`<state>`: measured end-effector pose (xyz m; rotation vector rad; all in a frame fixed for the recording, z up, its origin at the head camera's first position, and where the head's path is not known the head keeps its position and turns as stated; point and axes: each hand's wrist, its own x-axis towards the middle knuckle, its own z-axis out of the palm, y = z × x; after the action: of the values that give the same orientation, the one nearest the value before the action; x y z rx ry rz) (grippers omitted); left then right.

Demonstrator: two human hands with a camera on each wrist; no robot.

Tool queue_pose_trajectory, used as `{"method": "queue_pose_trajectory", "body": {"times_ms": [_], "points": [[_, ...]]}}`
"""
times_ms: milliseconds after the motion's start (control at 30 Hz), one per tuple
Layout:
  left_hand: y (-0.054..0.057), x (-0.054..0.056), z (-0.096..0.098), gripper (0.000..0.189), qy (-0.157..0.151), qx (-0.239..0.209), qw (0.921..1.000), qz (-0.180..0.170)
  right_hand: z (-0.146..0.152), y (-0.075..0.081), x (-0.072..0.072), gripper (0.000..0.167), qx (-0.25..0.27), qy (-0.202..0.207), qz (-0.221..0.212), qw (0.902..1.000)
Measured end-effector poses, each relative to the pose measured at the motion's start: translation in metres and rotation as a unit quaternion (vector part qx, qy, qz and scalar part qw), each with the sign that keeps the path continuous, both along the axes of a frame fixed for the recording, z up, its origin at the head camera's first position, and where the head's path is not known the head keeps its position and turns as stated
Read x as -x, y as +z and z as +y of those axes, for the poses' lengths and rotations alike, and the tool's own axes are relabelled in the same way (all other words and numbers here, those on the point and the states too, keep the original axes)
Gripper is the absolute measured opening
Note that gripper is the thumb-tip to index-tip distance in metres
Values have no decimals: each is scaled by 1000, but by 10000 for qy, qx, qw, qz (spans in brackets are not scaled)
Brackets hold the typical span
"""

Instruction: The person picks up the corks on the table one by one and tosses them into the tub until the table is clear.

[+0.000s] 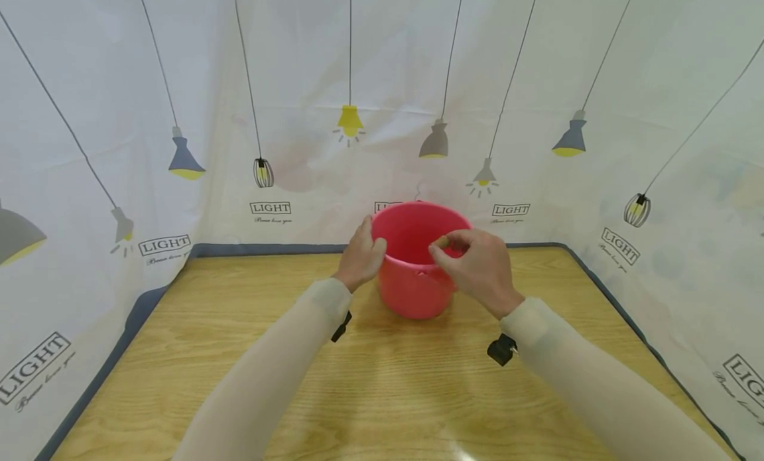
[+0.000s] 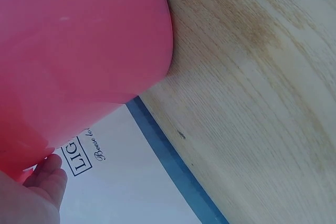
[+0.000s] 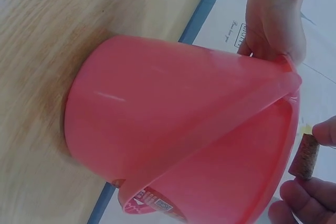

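Observation:
A pink plastic bucket stands upright on the wooden table. At the left of its rim, my left hand grips the edge, with fingers against the outer wall. Over the bucket's mouth, on the right side, my right hand pinches a small brown cork between thumb and fingertips. The cork is beside the rim in the right wrist view. The bucket's handle hangs down along its near side. The bottom of the bucket's inside is hidden.
Light wood tabletop spreads around the bucket. White cloth walls printed with lamps and lettering enclose the table at the back and sides, edged by a dark blue band. Both wrists carry a small black device.

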<state>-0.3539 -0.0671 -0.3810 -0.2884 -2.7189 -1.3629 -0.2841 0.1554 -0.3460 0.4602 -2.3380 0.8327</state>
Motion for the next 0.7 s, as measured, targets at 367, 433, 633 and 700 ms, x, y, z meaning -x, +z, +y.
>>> {"method": "queue_pose_trajectory", "body": {"times_ms": [367,433,633,700], "points": [[-1,1,-1,70,-28,-31,10000,-7,-1,6,13,21,-163,-191,-339,9991],[-1,1,-1,70,-38,-40,10000,-12,0,6,15,21,-165,-248,-410,9987],[-1,1,-1,70,-37,-58,10000,-22,-3,5,19,22,-267,-349,-570,9974],[-1,1,-1,70,-25,-52,10000,-30,-4,5,20,21,-334,-369,-569,9971]]}}
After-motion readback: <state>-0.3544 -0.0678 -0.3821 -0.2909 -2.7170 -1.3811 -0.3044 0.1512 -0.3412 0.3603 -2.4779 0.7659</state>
